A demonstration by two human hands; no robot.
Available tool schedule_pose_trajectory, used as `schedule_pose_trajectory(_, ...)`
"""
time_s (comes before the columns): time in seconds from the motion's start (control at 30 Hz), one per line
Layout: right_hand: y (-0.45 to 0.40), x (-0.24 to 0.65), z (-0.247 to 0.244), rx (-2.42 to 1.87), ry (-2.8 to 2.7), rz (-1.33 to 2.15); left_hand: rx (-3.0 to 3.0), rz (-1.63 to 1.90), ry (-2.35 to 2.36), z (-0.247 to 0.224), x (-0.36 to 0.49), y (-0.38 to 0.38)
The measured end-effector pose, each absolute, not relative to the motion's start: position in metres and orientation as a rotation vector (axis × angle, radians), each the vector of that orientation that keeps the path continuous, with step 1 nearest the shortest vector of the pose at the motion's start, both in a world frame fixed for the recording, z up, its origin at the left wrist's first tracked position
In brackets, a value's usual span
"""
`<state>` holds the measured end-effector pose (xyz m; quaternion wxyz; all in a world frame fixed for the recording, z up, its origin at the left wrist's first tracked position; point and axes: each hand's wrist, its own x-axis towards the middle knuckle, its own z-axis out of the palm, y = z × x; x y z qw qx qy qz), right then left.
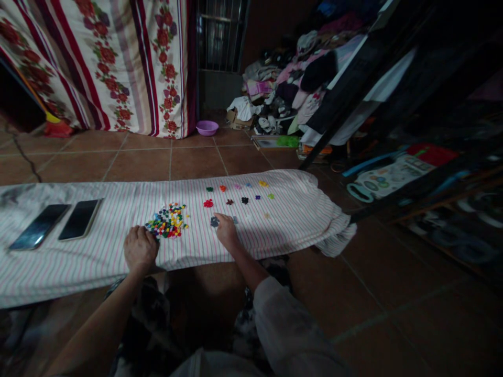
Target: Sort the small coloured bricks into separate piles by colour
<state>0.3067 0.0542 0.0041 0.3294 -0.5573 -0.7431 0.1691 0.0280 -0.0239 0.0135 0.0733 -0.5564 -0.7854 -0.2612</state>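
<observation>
So the left hand [140, 247] sits near the cloth's [113, 262] front edge beside the mixed pile [170, 221], fingers together; right hand's [227, 230] grip, can't tell.

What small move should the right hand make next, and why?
Perhaps the right hand should reach for the mixed heap of small, multicoloured, plastic-looking pieces: the hand is beside a small dark-grey cluster, and other single-colour clusters lie nearby.

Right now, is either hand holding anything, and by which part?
Can't tell: the right hand is at the grey pieces, the left hand by the mixed pile; no grip shows.
</observation>
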Motion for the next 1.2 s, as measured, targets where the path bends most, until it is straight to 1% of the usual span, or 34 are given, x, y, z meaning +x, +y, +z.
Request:
schedule_pose_trajectory(0.2, 0.051, 0.307, 0.001, -1.41, -2.0, 0.437, -1.656, -0.806, -2.36, 0.013, 0.028, -0.024)
schedule_pose_trajectory(0.4, 0.046, 0.305, -0.001, -1.427, -1.999, 0.418, -1.658, -0.739, -2.362, 0.016, 0.028, -0.024)
schedule_pose_trajectory(0.57, 0.043, 0.303, -0.003, -1.407, -2.036, 0.411, -1.661, -0.812, -2.361, 0.014, 0.027, -0.024)
schedule_pose_trajectory(1.03, 0.047, 0.304, -0.015, -1.502, -1.888, 0.376, -1.666, -0.719, -2.349, 0.019, 0.028, -0.023)
schedule_pose_trajectory(1.2, 0.047, 0.303, -0.018, -1.503, -1.805, 0.358, -1.661, -0.775, -2.353, 0.015, 0.027, -0.023)
